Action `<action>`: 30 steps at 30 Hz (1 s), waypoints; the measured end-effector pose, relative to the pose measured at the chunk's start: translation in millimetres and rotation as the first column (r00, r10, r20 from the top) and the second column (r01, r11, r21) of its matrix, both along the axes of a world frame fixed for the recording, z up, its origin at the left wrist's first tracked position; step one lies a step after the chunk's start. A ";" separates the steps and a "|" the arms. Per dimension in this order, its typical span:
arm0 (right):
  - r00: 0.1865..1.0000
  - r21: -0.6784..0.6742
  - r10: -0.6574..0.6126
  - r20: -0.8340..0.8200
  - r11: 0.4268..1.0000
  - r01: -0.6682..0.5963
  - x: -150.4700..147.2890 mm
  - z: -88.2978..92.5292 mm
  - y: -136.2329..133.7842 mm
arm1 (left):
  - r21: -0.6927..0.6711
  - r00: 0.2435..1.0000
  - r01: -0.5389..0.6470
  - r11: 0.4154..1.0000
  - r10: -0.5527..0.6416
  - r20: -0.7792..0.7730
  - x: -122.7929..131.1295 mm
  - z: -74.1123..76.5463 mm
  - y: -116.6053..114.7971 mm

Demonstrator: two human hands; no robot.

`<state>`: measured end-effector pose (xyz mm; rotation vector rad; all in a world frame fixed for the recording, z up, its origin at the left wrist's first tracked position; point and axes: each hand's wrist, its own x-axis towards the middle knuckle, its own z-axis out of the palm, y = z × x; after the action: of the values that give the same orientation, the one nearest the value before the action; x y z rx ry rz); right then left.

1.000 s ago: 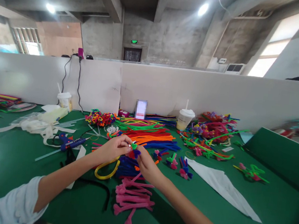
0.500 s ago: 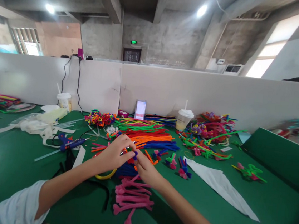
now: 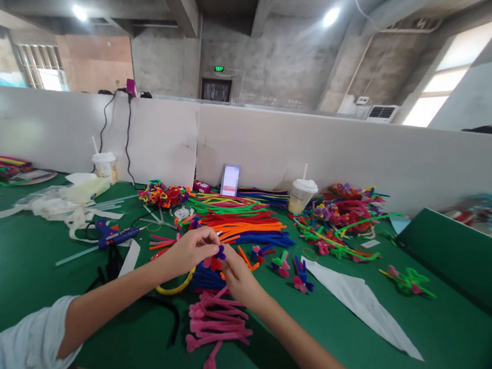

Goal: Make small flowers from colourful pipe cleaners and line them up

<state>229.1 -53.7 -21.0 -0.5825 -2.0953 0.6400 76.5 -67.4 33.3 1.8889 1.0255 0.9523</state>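
Left hand point(image 3: 191, 250) and right hand point(image 3: 238, 276) are up over the middle of the green work table point(image 3: 11, 294), fingers curled in, both pinching a small purple-and-red pipe-cleaner piece point(image 3: 217, 258), partly hidden at the fingertips. This looks like the twisting step, and a piece this tiny calls for a firm pinch and a careful bend. Closest in, pink pipe-cleaner shapes point(image 3: 216, 326) lie in a heap; just beyond sit a yellow pipe-cleaner loop point(image 3: 176, 287) and a blue pipe-cleaner bundle point(image 3: 208, 279). Out left, a blue hot glue gun point(image 3: 113, 236); out right, small pipe-cleaner flowers point(image 3: 281, 264). Farther on, orange pipe-cleaner stems point(image 3: 241, 225) fan out before a lidded plastic cup point(image 3: 302, 195) against the white partition point(image 3: 321, 151).
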 end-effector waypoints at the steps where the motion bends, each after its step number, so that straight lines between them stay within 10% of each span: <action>1: 1.000 -0.009 0.001 -0.003 1.000 -0.001 0.2 -1.7 1.1 | 0.038 1.000 0.013 0.999 -0.012 -0.017 -0.4 3.2 -0.9; 7: 1.000 -0.056 0.025 -0.020 0.998 -0.026 0.6 -4.3 2.6 | 0.266 0.976 0.116 0.957 -0.061 -0.207 -3.2 17.0 0.0; 15: 0.991 -0.215 0.018 -0.131 0.975 -0.046 -2.2 -2.6 -6.3 | -0.039 0.993 0.109 0.993 -0.107 0.057 4.3 -1.2 2.8; 30: 0.999 -0.032 0.016 -0.045 0.999 -0.018 -0.5 8.0 -8.5 | -0.107 0.962 0.101 0.989 -0.070 0.263 3.4 -9.8 -0.3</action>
<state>228.6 -62.2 -13.0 -0.5640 -2.0535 0.6920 79.9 -67.8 23.5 1.6459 0.8199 1.0320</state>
